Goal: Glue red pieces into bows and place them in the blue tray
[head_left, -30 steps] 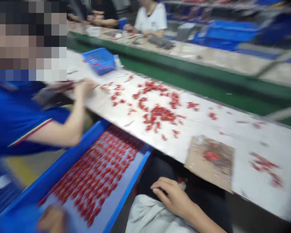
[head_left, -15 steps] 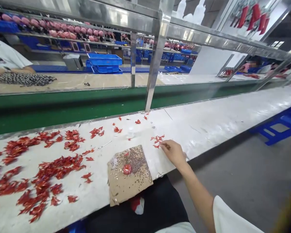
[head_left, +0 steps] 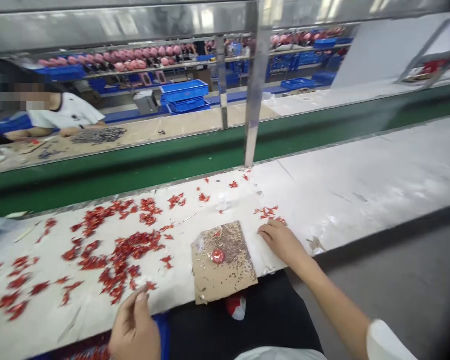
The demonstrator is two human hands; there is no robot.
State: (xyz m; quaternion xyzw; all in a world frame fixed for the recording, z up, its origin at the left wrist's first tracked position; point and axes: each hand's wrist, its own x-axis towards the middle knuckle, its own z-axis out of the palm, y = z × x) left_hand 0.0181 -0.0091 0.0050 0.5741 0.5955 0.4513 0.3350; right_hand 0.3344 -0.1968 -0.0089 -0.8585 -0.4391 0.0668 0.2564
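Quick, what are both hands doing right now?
Left hand: curled at the table edge by red pieces; holding anything cannot be told.
Right hand: open, palm down on the table beside the cardboard.

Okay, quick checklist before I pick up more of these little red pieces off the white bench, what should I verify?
1. Right hand free: cannot tell; it lies palm down on the white bench beside the brown cardboard square, underside hidden.
2. Small cluster of red pieces near that hand: ok, just beyond it.
3. Left hand placed: ok, at the bench's near edge, close to the big scatter of red pieces.
4. Cardboard square seated: not ok, its near edge overhangs the bench.
5. Round red piece on the cardboard: ok, near its middle.
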